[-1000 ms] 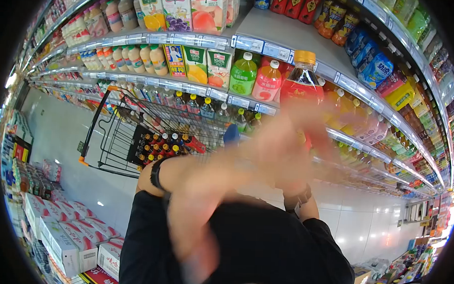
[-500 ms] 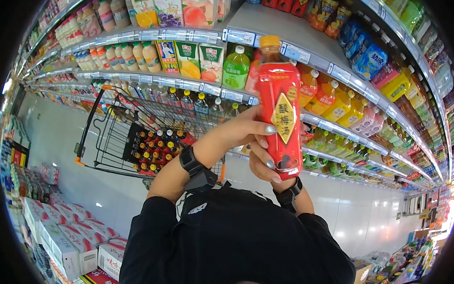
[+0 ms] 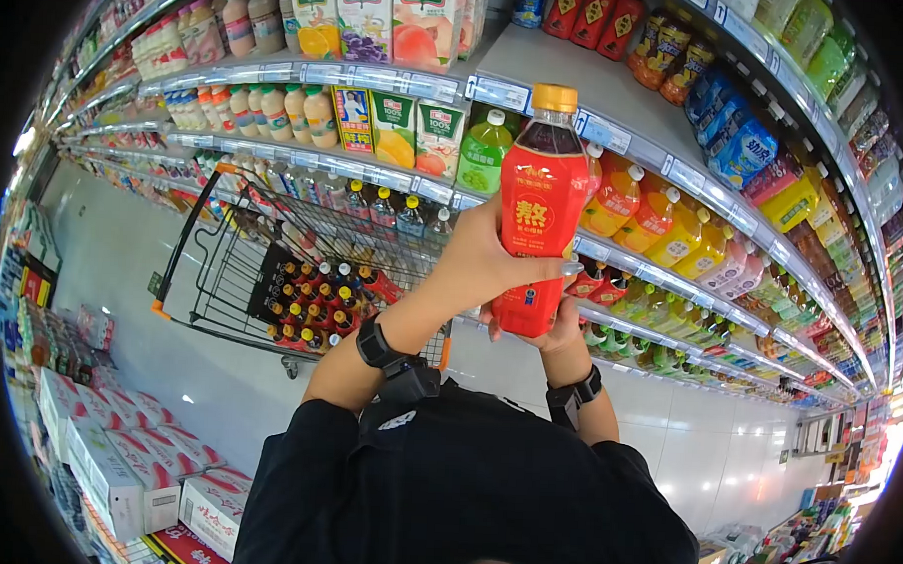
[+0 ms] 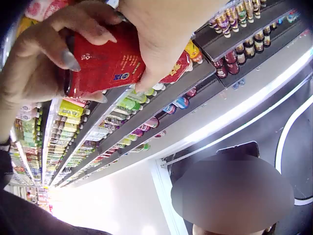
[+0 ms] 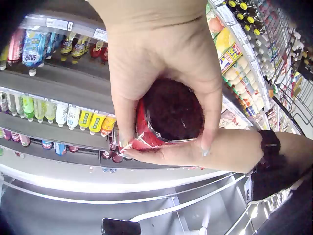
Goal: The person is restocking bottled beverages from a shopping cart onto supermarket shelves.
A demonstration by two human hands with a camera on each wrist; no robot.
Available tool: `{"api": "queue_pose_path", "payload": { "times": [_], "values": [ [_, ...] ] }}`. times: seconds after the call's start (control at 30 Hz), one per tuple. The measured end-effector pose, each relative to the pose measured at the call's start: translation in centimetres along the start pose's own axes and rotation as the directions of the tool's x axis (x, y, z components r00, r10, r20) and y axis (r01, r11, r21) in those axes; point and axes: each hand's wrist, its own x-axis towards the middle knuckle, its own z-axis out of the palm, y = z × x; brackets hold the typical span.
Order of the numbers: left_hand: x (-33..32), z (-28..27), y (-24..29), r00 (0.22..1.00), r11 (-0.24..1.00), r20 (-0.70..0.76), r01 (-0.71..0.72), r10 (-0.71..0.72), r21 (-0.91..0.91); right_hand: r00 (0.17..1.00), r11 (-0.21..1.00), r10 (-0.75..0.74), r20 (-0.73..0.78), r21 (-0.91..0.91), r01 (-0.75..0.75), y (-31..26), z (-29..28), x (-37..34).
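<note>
seen from the aisle, a shopper's left hand (image 3: pixel 479 260) grips a red-labelled drink bottle (image 3: pixel 544 191) mid-body while the right hand (image 3: pixel 561 333) clasps its base; its long axis rises from both grips, yellow cap (image 3: pixel 554 98) nearer the left.

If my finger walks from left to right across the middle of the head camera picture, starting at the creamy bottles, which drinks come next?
Creamy bottles → juice boxes → green bottle → big red bottle → orange bottles → yellow bottles → pink bottles.
</note>
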Motion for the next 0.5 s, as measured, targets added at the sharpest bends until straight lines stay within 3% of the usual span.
{"api": "queue_pose_path", "payload": {
  "times": [0.2,0.4,0.5],
  "values": [
    [-0.8,-0.2,0.4,0.999,0.990,0.002,-0.052,0.052,0.131,1.000,0.991,0.026,-0.007,0.132,-0.025,0.7,0.0,0.0],
    [-1.3,0.1,0.8,0.995,0.971,0.041,-0.103,0.096,0.216,0.998,0.993,-0.059,-0.022,0.100,0.061,0.5,1.3,0.4],
    [-1.2,0.2,0.8,0.988,0.962,0.060,-0.153,0.144,0.224,0.987,0.994,-0.101,-0.124,0.030,0.105,0.3,2.2,0.4]
  ]
}}
